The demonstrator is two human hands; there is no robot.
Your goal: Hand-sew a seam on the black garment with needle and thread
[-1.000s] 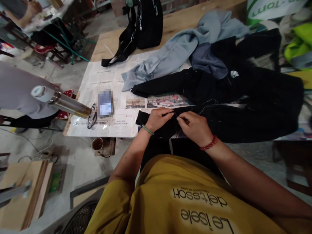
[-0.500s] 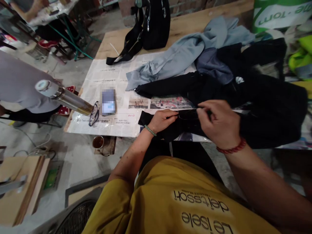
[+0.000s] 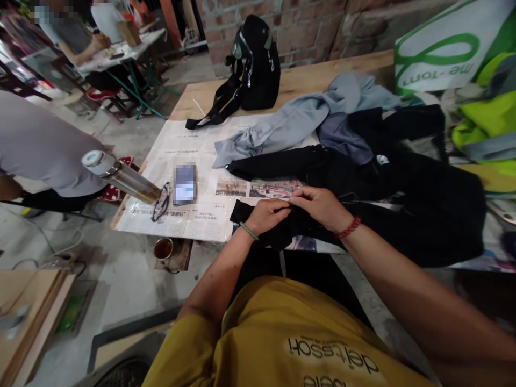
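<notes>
A pair of black trousers [image 3: 427, 204] lies across the near side of the table, one leg running under both of my hands. Pinched between thumb and fingers of my left hand [image 3: 268, 216] is the black cloth near the leg's end. My right hand [image 3: 320, 207] meets it there, thumb and forefinger pressed together at the left fingertips. Whatever small thing those right fingers hold is hidden. A thin pale thread [image 3: 351, 196] loops over the dark cloth just right of my right hand.
Newspaper [image 3: 201, 156] covers the table. A phone [image 3: 185, 185], eyeglasses [image 3: 161, 203] and a tilted tea bottle [image 3: 124, 177] are left. Behind are a grey-blue garment [image 3: 282, 115], a black bag [image 3: 260, 67] and a green-white bag [image 3: 439, 51]. A cup [image 3: 163, 249] stands below. A person [image 3: 44, 145] sits left.
My right hand has come down and left, from raised above the cloth to touching my left fingertips. The thread stretched between the hands now lies slack. The view has tilted upward.
</notes>
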